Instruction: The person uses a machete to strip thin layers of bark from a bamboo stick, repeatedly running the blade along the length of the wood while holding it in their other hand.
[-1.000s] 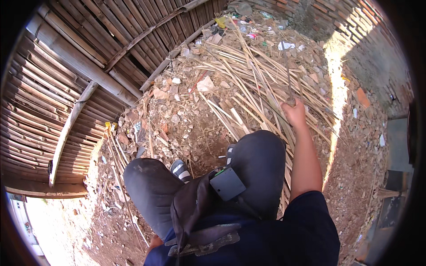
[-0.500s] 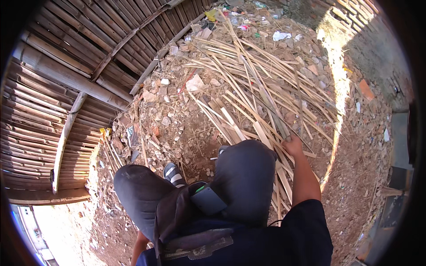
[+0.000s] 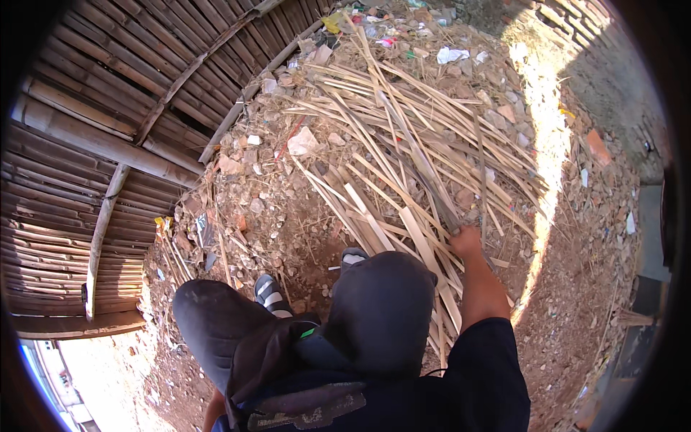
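My right hand (image 3: 466,241) is closed around the near end of a long, greyish-brown bamboo strip (image 3: 437,191). That strip slants away to the far left over a loose heap of pale split bamboo strips (image 3: 412,119). Just left of the hand, a broader pale strip (image 3: 415,234) lies among others running back past my right knee. Of my left arm only a bit of forearm (image 3: 214,412) shows at the lower edge, and its hand is out of sight.
A wall of bamboo poles (image 3: 86,155) rises on the left. Stones and broken brick cover the ground, with a pale stone (image 3: 303,142) near the heap. Litter, including a white scrap (image 3: 452,55), lies at the far end. My bent knees and sandalled feet (image 3: 269,294) are close by.
The view has shifted slightly, so the heap sits farther left and my knees lower. More of my right sandal shows. My right hand keeps its grip on the strip.
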Available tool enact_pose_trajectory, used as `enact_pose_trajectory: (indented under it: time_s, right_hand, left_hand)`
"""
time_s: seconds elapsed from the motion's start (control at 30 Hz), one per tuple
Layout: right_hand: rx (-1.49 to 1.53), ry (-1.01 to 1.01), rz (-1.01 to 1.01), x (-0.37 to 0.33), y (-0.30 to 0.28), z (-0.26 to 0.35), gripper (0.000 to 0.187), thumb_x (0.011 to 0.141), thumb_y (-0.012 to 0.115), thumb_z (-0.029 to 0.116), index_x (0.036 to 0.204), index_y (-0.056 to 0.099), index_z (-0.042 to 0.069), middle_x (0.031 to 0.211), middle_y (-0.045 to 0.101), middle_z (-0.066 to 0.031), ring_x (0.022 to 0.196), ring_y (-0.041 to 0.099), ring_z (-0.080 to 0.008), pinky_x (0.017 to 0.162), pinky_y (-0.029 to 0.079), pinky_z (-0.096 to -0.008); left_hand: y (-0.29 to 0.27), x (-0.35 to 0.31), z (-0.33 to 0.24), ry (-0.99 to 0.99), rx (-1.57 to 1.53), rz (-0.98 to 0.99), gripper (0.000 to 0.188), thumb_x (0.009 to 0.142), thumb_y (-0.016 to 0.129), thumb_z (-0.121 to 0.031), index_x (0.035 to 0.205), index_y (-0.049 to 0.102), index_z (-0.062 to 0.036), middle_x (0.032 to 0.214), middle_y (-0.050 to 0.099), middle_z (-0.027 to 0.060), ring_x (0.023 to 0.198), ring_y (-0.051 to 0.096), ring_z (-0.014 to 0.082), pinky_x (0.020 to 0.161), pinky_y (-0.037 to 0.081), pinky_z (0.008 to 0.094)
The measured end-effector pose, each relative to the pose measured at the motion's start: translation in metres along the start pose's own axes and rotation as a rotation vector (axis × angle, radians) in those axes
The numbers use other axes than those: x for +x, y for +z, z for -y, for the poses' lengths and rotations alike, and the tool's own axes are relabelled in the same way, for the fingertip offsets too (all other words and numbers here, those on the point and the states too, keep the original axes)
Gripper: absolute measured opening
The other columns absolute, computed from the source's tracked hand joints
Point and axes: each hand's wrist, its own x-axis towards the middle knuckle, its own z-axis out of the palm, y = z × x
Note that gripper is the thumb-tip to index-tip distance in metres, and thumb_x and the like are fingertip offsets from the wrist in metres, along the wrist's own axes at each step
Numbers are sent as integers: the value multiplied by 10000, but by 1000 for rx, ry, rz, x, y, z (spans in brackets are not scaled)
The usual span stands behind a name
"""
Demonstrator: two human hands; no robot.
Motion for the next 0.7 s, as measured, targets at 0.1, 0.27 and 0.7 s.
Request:
enact_pose_trajectory:
  time_s: [0.1, 0.27, 0.7]
  right_hand:
    - [-9, 80, 101, -22, -7, 15, 415, 757, 695, 271, 1126, 724, 83, 1281, 605, -190, 1252, 551, -387, 1052, 455, -523]
    - [-85, 151, 208, -66, -29, 35, 377, 809, 673, 252, 1166, 711, 135, 1251, 610, -139, 1224, 576, -358, 1013, 475, -560]
    - [-78, 194, 205, -143, -15, -7, 340, 828, 659, 216, 1149, 700, 108, 1208, 632, -192, 1111, 646, -392, 955, 524, -492]
  left_hand:
    - [1, -3, 1, -14, -1, 0, 614, 835, 739, -428, 1246, 588, 3, 1012, 674, 207, 992, 648, 332, 868, 517, 447]
    - [0, 0, 4, -21, -10, 0, 599, 838, 738, -418, 1238, 593, 4, 1000, 676, 202, 976, 652, 325, 853, 523, 442]
    - [-16, 8, 34, -19, -57, -25, 559, 848, 737, -391, 1218, 604, 6, 967, 682, 191, 935, 663, 307, 815, 537, 429]
